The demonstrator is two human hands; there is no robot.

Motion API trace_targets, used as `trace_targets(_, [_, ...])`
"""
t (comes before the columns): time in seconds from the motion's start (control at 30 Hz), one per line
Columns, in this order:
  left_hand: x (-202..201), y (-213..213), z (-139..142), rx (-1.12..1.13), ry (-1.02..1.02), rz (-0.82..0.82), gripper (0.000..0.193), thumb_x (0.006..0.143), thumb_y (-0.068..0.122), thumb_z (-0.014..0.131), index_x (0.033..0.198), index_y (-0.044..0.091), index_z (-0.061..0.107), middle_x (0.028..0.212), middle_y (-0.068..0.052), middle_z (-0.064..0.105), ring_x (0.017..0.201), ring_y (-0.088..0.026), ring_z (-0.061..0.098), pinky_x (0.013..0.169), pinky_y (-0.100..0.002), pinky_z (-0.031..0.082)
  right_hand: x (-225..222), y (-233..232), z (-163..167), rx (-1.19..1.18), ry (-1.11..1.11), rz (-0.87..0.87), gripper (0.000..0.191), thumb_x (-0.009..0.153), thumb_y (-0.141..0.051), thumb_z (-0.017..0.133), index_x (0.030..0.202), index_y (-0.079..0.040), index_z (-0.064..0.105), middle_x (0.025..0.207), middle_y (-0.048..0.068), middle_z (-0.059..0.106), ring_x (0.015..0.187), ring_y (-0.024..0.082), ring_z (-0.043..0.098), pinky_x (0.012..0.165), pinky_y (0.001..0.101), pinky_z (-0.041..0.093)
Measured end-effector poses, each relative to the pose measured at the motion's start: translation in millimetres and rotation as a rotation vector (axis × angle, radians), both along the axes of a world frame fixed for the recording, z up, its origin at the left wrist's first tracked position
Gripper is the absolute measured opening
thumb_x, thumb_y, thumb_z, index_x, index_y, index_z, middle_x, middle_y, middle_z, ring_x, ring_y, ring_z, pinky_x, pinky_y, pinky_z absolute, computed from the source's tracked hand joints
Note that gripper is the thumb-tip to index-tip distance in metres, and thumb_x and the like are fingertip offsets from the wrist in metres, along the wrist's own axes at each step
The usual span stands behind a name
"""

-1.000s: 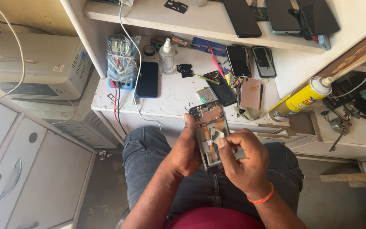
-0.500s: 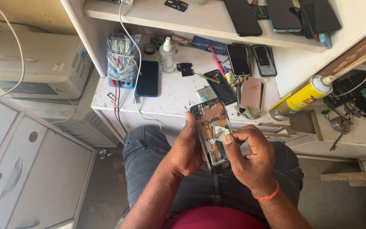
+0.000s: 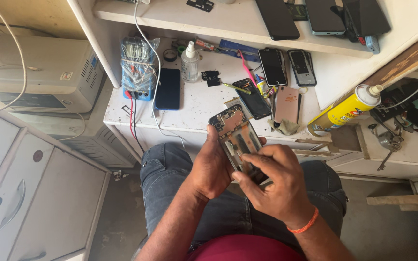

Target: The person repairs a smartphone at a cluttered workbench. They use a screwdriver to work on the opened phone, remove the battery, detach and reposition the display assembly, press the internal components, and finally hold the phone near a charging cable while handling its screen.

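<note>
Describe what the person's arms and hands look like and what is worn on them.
Both forearms are bare, with no sleeves reaching them and no gloves. The left hand wears nothing visible. The right hand has a thin orange band around its wrist. No rings or watch show on the fingers or wrists.

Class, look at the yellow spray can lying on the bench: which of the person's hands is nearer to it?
Right. The right hand works on the opened phone below and left of the yellow spray can; the left hand grips the phone's far side, farther from it.
</note>
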State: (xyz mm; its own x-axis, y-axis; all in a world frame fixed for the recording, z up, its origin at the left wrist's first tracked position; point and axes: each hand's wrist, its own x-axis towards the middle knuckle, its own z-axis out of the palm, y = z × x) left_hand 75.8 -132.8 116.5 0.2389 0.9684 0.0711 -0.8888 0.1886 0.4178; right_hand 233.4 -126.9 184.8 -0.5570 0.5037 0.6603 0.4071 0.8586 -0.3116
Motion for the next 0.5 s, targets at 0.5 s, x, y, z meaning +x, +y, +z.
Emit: trace_targets(0.5, [1.5, 2.7, -8.3, -0.074, 0.27, 0.038, 0.077, 0.101, 0.065, 0.032, 0.148, 0.005, 0.045, 0.136, -0.017, 0.063, 0.123, -0.029, 0.064, 0.105, -0.049, 0.054, 2.4, -0.3, -26.6, -0.34, 0.028, -0.137, 0.016, 0.088, -0.004, 0.073, 0.09, -0.003, 0.058, 0.083, 0.009, 0.066, 0.074, 0.025, 0.067, 0.065, 0.0342, 0.052])
